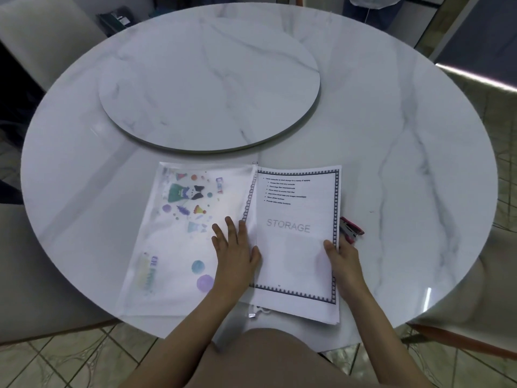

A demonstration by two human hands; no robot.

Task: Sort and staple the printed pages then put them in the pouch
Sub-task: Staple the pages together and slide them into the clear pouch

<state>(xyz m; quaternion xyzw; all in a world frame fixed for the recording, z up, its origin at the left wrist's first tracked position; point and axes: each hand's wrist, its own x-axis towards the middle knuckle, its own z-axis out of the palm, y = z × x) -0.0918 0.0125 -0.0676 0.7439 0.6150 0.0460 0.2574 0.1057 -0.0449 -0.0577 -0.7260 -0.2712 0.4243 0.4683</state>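
Observation:
A translucent zip pouch (179, 236) with colourful prints lies flat on the table in front of me. Its right edge overlaps a stack of printed pages (296, 242); the top page has a dark patterned border and the word STORAGE. My left hand (235, 247) rests flat with straight fingers on the pouch's right edge, where it meets the pages. My right hand (342, 256) holds the right edge of the stack, thumb on top. A red stapler (352, 229) lies just right of the pages, partly behind my right hand.
The round white marble table (391, 135) carries a raised marble turntable (209, 85) beyond the papers. Chairs stand at the left (33, 35) and right (461, 312). The table's near edge runs just below the pages, with tiled floor beneath.

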